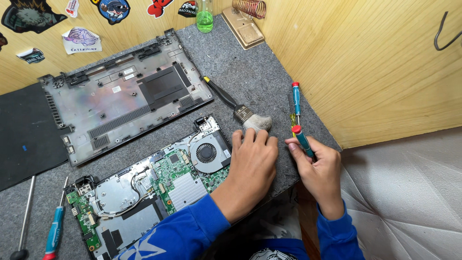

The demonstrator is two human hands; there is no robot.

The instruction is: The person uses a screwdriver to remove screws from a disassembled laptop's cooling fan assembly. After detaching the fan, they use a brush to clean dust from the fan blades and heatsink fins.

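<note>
Grey felt matting covers the work surface, bounded by pale wooden walls at the back and right. An opened laptop chassis lies at the lower centre with its green circuit board and round cooling fan exposed. The detached grey bottom cover lies just beyond it, inner face up. The left hand rests palm down at the right end of the chassis, fingers loosely spread and reaching the bristles of a black-handled brush lying on the mat; it grips nothing. The right hand is closed around a small blue screwdriver with a red cap, held at the right edge of the mat, capped end pointing up and away from the person; the tip is hidden in the hand. A second blue screwdriver with a red cap lies on the mat just beyond the right hand, beside the wall. Two further screwdrivers lie at the lower left, well apart from both hands. A bottle of green liquid and a coiled-wire stand on a tan base sit at the far corner. Both sleeves are blue.
</note>
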